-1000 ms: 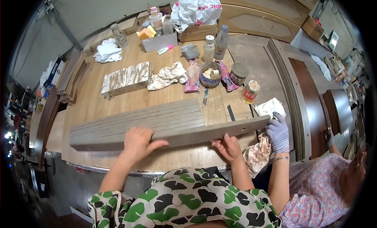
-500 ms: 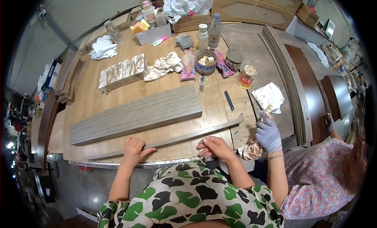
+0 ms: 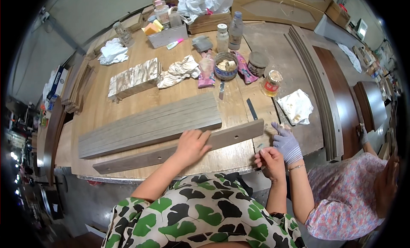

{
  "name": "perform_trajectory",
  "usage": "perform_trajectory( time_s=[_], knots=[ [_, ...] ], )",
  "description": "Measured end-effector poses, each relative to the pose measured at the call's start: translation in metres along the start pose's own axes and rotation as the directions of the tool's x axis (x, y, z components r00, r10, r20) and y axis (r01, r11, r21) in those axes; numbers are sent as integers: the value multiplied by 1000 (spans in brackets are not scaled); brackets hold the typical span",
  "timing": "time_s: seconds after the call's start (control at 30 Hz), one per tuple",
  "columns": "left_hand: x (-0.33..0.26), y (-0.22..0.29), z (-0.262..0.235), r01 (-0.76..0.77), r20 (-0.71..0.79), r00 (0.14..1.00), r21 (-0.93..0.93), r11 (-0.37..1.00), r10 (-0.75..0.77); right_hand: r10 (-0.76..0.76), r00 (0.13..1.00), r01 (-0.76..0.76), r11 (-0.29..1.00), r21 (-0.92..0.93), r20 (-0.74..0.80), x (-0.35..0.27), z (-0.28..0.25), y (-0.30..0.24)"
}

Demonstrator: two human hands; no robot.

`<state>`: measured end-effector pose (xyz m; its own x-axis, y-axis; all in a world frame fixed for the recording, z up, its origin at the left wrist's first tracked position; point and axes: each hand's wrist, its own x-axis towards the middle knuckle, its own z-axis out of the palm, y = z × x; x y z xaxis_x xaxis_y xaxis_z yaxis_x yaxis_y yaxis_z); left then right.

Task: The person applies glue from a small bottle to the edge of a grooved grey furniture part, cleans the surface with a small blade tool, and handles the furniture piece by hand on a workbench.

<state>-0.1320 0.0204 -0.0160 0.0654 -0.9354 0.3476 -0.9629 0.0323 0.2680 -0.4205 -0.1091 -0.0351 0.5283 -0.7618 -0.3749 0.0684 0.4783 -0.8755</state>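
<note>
A long grey-brown wooden strip [image 3: 230, 135] with several small holes in its upward face lies along the near side of the workbench. My left hand [image 3: 194, 146] rests across its middle, palm down, fingers apart and reaching toward the far edge. Beyond the right end of the strip, my right hand [image 3: 271, 161] is closed in a pinch; what its fingertips hold, if anything, is too small to make out. Behind the left hand lies a row of similar grey strips [image 3: 149, 123], set side by side. A co-worker's gloved hand [image 3: 287, 146] is close beside my right hand.
A dark flat blade [image 3: 252, 109] lies beyond the strip's right end. Behind it are an open tin [image 3: 225, 66], a red-and-gold can [image 3: 271, 83], a white cloth [image 3: 295, 107] and a paint-smeared block [image 3: 134, 78]. At right sits a co-worker in a floral top [image 3: 346, 196].
The strip has turned from its narrow edge to show its broad, holed face. My left hand has moved right onto it, my right hand rightward past its end. The gloved hand shifted slightly.
</note>
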Motion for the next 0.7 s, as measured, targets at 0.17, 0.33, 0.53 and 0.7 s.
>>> perform_trajectory(
  time_s=[0.17, 0.33, 0.53, 0.7],
  knots=[
    [26, -3, 7, 37, 173, 984, -9, 999, -35, -38, 992, 38, 999, -2, -120, 2, -8, 3],
    [25, 2, 9, -33, 133, 990, -50, 998, 39, -65, 991, 52, 993, -109, -114, 7, -7, 11],
    [33, 11, 12, 61, 300, 954, -144, 988, -16, -107, 978, 87, 990, -115, -180, 9, -14, 10],
    [35, 32, 13, 85, 368, 930, -173, 981, -15, -372, 898, 242, 864, -442, -236, 22, -18, 23]
  ],
)
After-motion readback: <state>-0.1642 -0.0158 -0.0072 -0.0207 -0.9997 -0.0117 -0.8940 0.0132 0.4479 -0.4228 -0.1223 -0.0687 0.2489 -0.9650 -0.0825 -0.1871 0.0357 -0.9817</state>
